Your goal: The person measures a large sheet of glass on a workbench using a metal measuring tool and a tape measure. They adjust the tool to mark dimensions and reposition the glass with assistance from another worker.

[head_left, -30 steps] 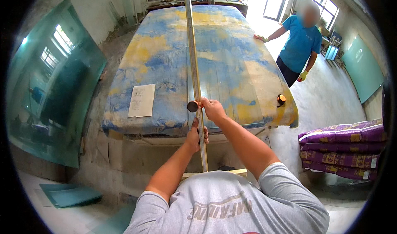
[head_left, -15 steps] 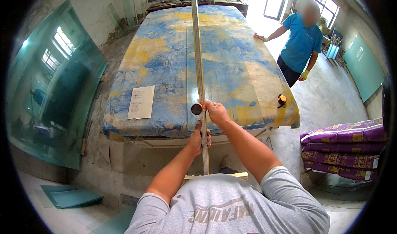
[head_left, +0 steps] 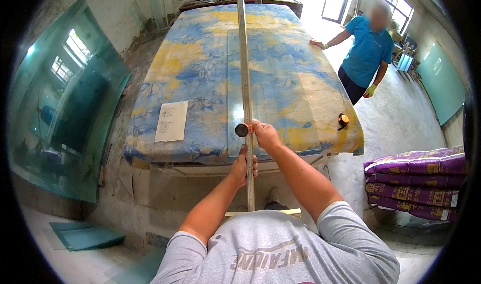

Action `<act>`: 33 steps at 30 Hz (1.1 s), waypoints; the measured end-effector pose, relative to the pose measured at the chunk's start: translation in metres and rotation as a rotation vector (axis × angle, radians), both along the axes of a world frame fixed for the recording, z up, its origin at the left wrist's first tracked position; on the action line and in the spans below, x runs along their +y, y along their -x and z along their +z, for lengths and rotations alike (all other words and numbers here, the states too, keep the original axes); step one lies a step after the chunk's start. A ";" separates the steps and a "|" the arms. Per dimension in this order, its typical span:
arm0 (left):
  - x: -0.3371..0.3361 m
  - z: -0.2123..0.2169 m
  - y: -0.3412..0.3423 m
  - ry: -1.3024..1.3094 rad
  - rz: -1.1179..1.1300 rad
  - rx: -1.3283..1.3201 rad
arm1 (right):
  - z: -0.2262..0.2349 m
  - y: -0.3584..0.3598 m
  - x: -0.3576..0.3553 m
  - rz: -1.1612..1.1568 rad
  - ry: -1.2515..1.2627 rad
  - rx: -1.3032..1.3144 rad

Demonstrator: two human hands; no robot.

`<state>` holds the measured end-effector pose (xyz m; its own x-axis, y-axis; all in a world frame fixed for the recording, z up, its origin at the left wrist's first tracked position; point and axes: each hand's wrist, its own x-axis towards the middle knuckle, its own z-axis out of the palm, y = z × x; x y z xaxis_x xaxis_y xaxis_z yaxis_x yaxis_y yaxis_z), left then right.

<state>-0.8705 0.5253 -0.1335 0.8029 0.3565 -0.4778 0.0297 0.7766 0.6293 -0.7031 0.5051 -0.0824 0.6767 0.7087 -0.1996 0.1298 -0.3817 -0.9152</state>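
My left hand (head_left: 244, 169) wraps the graduated T-square ruler (head_left: 245, 78), top centre to lower centre of frame, over glass sheet (head_left: 280, 91); right hand (head_left: 267, 136) grips its black-knobbed slider (head_left: 242, 129), mid-frame.

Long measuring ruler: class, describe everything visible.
The long, straight, pale metal-looking ruler, finely marked, yellowish-edged, runs over the blue-yellow patterned cloth and past the picture's top. Its near end meets a pale strip. The left hand grips it; the right hand holds a black-and-orange fitting on it.
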 end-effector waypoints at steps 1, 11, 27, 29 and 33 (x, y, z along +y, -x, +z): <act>0.000 0.004 -0.001 -0.008 -0.007 -0.010 | 0.005 -0.002 0.000 -0.009 0.016 -0.035; 0.004 -0.006 -0.005 -0.038 0.014 0.060 | 0.012 0.007 0.001 -0.028 -0.075 0.141; 0.005 -0.009 -0.004 -0.043 0.005 0.054 | 0.008 0.003 0.001 -0.002 -0.040 0.152; 0.005 -0.010 -0.003 -0.031 -0.005 0.037 | 0.008 0.003 0.001 -0.006 -0.035 0.154; 0.004 -0.010 -0.001 -0.028 -0.010 0.030 | 0.013 0.008 -0.002 -0.010 -0.039 0.183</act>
